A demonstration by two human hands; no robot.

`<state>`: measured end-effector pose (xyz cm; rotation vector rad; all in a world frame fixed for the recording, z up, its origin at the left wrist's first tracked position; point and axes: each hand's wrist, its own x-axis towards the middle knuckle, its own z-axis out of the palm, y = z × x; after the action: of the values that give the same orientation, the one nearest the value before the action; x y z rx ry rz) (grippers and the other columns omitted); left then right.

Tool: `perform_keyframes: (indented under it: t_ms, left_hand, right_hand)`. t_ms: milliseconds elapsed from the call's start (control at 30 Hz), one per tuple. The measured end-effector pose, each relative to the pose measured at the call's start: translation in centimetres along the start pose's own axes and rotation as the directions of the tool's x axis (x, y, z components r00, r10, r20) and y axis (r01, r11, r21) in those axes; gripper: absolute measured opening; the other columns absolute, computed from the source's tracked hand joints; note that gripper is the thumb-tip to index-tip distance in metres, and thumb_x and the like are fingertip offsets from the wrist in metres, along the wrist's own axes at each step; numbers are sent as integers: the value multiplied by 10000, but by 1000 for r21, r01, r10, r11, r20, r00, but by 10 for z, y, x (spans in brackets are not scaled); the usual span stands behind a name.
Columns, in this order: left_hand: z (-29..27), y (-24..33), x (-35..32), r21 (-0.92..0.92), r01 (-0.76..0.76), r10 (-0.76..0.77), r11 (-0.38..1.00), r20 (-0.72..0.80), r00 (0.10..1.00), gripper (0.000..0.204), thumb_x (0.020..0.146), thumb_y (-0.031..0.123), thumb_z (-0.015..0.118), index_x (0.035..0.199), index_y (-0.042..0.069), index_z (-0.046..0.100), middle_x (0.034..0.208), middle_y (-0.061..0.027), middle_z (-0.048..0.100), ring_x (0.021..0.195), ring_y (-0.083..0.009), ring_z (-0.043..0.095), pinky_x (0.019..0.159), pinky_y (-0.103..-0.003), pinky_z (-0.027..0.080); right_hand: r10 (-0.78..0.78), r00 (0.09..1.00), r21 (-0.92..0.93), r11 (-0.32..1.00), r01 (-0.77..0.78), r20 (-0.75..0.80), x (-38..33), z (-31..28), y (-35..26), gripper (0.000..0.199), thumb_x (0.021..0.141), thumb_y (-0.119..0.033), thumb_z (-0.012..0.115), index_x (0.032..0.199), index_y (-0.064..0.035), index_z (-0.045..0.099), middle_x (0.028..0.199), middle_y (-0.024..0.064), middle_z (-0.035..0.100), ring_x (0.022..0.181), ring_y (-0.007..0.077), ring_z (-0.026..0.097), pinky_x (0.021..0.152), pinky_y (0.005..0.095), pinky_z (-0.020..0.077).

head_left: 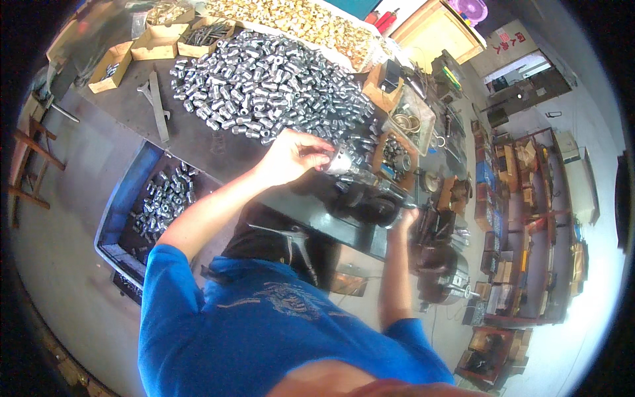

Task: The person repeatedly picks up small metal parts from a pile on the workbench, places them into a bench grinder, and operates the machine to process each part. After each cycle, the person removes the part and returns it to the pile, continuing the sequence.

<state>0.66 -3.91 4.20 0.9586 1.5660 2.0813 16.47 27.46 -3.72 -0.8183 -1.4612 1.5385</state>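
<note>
My left hand (291, 155) is closed around a shiny metal cylinder (339, 161), holding it against the nose of a black power tool (370, 202) at the workbench edge. My right hand (407, 221) grips the black tool's body from below. A large heap of silver metal cylinders (264, 79) lies on the dark workbench (192, 142) just beyond my left hand. My blue sleeves and shirt fill the lower middle.
A blue bin (119, 198) holding several silver cylinders sits below the bench at left. Brass parts (311, 23) spread along the far edge. Cardboard boxes (155, 41) stand at the far left, small parts trays (400, 149) at right, and shelving (522, 218) further right.
</note>
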Motion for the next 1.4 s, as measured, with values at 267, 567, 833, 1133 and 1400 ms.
perform_keyframes:
  t_ms: [267, 567, 833, 1133, 1400]
  left_hand:
    - [0, 0, 6, -8, 92, -92, 996, 25, 995, 154, 853, 24, 567, 970, -63, 619, 757, -71, 608, 650, -110, 577, 566, -248, 511]
    - [-5, 3, 2, -88, 116, -115, 989, 10, 993, 171, 849, 84, 599, 932, -64, 619, 743, -67, 598, 632, -106, 570, 546, -246, 503]
    - [-9, 9, 4, -100, 123, -124, 987, -11, 992, 178, 850, 105, 603, 914, -60, 618, 731, -73, 606, 606, -110, 575, 541, -244, 498]
    - [-121, 12, -129, 290, 358, -258, 888, -331, 908, 148, 821, 58, 589, 894, -67, 623, 673, -54, 602, 556, -87, 553, 515, -230, 457]
    - [-141, -7, -190, 863, 481, -29, 154, -482, 876, 192, 697, 77, 637, 883, 31, 644, 764, -189, 620, 721, -332, 621, 664, -377, 497]
  right_hand:
    - [-275, 959, -78, 957, 280, 73, 37, 13, -44, 156, 795, -99, 480, 671, -24, 534, 547, 7, 439, 489, 87, 381, 436, 235, 305]
    - [-15, 997, 283, 959, -6, 73, -73, -38, -74, 198, 860, -214, 470, 718, -75, 479, 541, -32, 321, 439, 59, 266, 370, 213, 175]
    - [-80, 996, -15, 997, 80, 38, 26, -8, 9, 144, 810, -169, 550, 721, -68, 602, 662, -9, 528, 604, 112, 478, 560, 288, 410]
    - [-176, 979, 414, 902, 120, 98, -48, -14, -104, 144, 831, -146, 450, 742, -40, 489, 575, -19, 364, 458, 49, 301, 369, 194, 215]
    - [231, 973, 252, 943, -220, -18, -59, -24, -26, 147, 809, -152, 528, 689, -73, 502, 548, -36, 354, 438, 65, 299, 390, 215, 204]
